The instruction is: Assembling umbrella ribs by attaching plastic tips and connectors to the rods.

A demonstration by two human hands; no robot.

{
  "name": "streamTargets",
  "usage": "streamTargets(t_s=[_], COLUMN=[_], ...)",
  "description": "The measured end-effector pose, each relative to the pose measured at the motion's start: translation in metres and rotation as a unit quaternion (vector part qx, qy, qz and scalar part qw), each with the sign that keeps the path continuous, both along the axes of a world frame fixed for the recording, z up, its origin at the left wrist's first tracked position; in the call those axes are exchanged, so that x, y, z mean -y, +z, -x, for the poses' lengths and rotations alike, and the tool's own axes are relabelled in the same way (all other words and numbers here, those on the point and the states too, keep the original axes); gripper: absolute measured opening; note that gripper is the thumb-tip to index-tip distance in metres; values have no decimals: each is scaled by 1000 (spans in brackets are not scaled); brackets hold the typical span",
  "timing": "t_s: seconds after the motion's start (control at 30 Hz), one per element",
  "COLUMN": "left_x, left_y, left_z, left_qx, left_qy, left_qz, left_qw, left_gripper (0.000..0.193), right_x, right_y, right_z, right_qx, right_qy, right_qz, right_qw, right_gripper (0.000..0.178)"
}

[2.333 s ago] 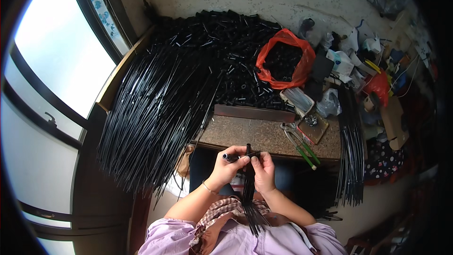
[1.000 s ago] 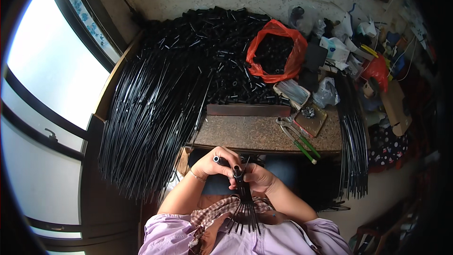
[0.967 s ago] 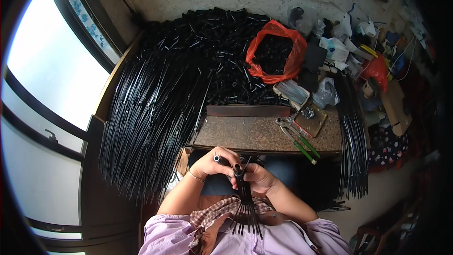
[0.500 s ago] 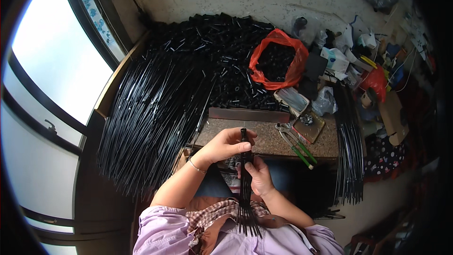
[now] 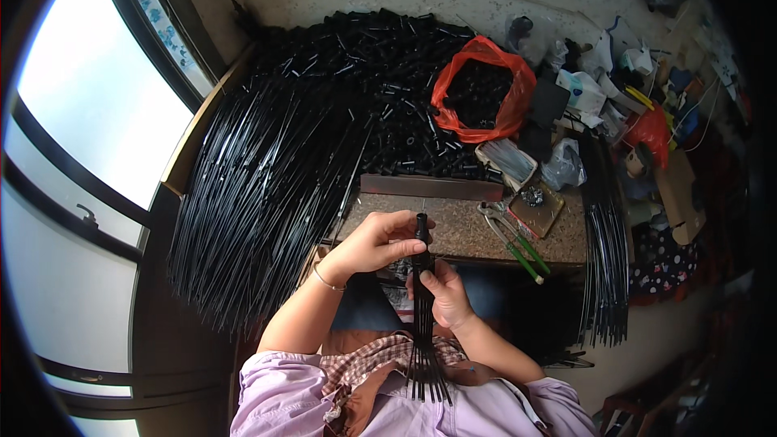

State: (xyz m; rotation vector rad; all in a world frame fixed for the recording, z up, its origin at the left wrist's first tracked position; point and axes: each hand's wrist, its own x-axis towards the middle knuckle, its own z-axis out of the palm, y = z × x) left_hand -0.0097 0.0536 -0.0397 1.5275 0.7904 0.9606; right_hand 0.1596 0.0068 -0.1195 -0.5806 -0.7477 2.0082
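In front of my chest I hold a bundle of thin black rods (image 5: 422, 340) upright, its lower ends fanned out over my lap. A narrow black tubular piece (image 5: 422, 226) tops the bundle. My left hand (image 5: 376, 244) is closed around this top piece, thumb across its front. Lower down, my right hand (image 5: 450, 294) grips the rods from the right side, thumb pressed on them. Part of the bundle is hidden behind my fingers.
Many long black rods (image 5: 259, 202) lie at the left, beneath a heap of short black tubes (image 5: 348, 57). A red plastic bag (image 5: 524, 85) holds small black parts. Green-handled pliers (image 5: 518, 249) lie by a small tray (image 5: 544, 217). More rods (image 5: 607, 275) hang off the right edge.
The view has shifted slightly, and the bench things appear a little higher and further right. Both hands keep their hold on the rod bundle.
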Motion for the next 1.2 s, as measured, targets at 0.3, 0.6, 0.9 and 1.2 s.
streamTargets(t_s=[0.3, 0.6, 0.9, 1.2], left_x=[8, 26, 55, 51], left_y=[0, -20, -12, -43], left_z=[-3, 3, -3, -10], left_qx=[-229, 49, 171, 237], left_qy=[61, 30, -8, -10], left_qz=[-98, 47, 147, -54], left_qw=[967, 997, 974, 970], left_gripper=[26, 22, 48, 18], right_x=[-3, 7, 8, 7], right_y=[2, -6, 0, 3], right_z=[-2, 1, -9, -10], right_qx=[-38, -1, -28, -155], right_qy=[23, 16, 33, 207], right_qz=[13, -28, -26, 12], right_qw=[999, 999, 999, 966], right_gripper=[22, 24, 29, 23])
